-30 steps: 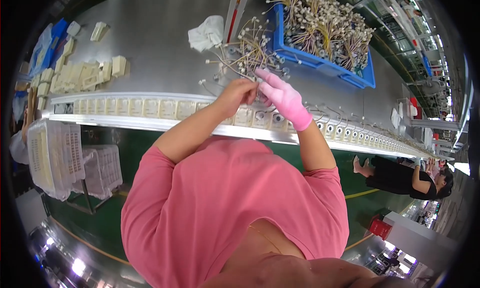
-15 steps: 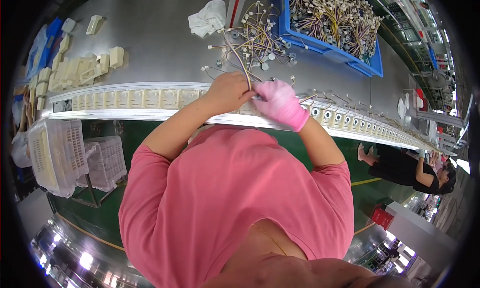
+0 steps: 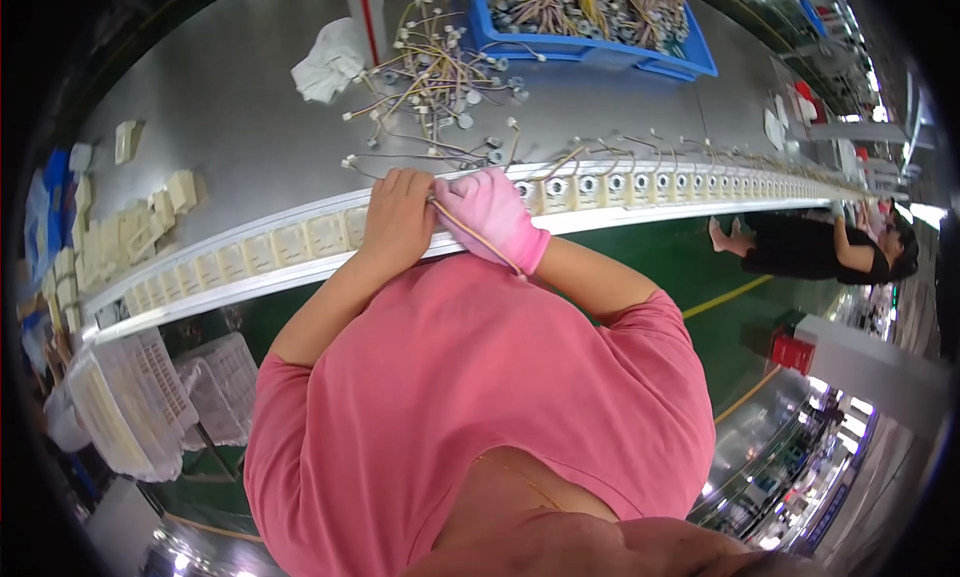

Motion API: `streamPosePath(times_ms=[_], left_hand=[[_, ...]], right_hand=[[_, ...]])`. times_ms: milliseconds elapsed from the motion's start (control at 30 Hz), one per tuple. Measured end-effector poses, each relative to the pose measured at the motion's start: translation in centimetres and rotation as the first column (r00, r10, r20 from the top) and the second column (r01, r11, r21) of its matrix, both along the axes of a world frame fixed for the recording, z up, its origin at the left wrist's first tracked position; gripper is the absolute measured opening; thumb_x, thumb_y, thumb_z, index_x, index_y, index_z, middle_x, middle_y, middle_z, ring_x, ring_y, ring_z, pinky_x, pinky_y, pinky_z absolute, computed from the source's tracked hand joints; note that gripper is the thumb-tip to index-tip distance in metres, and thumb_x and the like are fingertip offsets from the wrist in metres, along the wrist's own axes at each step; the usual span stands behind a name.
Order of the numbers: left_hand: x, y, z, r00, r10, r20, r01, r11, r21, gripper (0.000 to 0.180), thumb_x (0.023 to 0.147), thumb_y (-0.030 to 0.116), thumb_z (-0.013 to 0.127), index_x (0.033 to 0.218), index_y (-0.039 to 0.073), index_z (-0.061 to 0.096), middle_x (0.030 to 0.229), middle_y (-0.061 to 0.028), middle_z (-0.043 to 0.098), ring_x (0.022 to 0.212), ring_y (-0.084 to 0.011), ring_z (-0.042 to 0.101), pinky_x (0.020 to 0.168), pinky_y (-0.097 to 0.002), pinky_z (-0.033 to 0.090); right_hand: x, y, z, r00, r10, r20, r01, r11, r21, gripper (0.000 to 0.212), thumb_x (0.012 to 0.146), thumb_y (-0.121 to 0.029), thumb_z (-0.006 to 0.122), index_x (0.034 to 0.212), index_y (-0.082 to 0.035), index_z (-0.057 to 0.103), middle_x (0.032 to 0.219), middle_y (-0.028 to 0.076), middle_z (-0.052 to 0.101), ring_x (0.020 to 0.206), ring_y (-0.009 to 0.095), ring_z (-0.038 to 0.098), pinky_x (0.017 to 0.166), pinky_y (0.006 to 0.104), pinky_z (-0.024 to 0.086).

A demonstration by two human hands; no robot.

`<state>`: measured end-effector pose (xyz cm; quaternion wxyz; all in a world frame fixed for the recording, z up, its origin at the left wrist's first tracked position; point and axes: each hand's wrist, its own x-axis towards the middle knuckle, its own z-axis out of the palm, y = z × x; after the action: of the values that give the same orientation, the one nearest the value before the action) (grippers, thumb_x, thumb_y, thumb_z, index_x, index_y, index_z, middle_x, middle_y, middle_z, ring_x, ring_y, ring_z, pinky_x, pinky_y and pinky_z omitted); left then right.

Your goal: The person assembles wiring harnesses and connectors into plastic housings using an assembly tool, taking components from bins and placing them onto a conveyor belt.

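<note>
Wearing a pink shirt (image 3: 480, 377), the person has both hands close together at the near side of a long metal rail (image 3: 620, 214). The left hand (image 3: 400, 217) is bare, with fingers bent over the rail. The right hand (image 3: 490, 215), in a pink glove (image 3: 505, 227), is curled and sits just beside it. A thin cable (image 3: 478, 240) emerges between the two hands and lies across the gloved one, its lower end near the shirt. Which hand grips the cable cannot be told, as the fingertips are hidden.

Along the rail, left of the hands, stands a row of cream plastic boxes (image 3: 320, 235). To the right, the row continues with boxes bearing round dark-centred parts (image 3: 588, 185), and bent wires (image 3: 660, 157) rise behind them. At far left, below the rail, are two clear plastic crates (image 3: 130, 407).

Beyond the rail, the grey tabletop (image 3: 240, 87) carries a loose pile of wires (image 3: 425, 87) with small connectors. A crumpled white cloth (image 3: 328, 62) lies left of the pile; loose cream pieces (image 3: 130, 227) are heaped at the left end. Farther back, a blue bin (image 3: 600, 54) holds many more wires. Well apart at right, a co-worker (image 3: 810, 247) in black is near the rail.
</note>
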<state>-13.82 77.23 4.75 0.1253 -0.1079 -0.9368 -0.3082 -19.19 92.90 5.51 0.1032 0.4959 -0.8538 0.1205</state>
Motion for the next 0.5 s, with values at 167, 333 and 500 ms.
streamPosePath(times_ms=[167,333,500], left_hand=[[0.2,0.1,-0.1,0.999,0.04,0.023,-0.039,0.997,-0.06,0.021,0.07,0.004,0.057,0.09,0.003,0.052,0.092,-0.0128,0.05,0.09,-0.0305,0.047,0.076,-0.0402,0.036],[-0.2,0.4,-0.1,0.999,0.044,0.008,-0.044,0.999,-0.011,0.019,0.07,0.003,0.057,0.088,0.004,0.053,0.092,-0.0114,0.051,0.088,-0.0322,0.048,0.074,-0.0413,0.036],[0.0,0.5,-0.3,0.997,0.076,0.03,-0.074,0.996,-0.055,0.02,0.069,0.007,0.059,0.087,0.004,0.052,0.091,-0.0111,0.049,0.088,-0.0292,0.047,0.075,-0.0395,0.036]], right_hand=[[0.5,-0.5,0.6,0.994,-0.092,0.06,0.089,0.994,0.059,0.017,0.076,-0.02,0.056,0.086,-0.007,0.059,0.065,0.006,0.053,0.066,0.025,0.055,0.065,0.0377,0.041],[1.3,-0.7,0.3,0.973,-0.217,0.076,0.224,0.968,-0.112,0.014,0.074,-0.017,0.058,0.083,-0.007,0.06,0.064,0.007,0.055,0.067,0.027,0.055,0.066,0.0377,0.042],[0.7,-1.3,4.0,0.984,-0.118,0.133,0.068,0.942,0.33,0.021,0.08,-0.023,0.05,0.081,-0.005,0.061,0.069,0.011,0.06,0.064,0.028,0.058,0.061,0.036,0.045]])
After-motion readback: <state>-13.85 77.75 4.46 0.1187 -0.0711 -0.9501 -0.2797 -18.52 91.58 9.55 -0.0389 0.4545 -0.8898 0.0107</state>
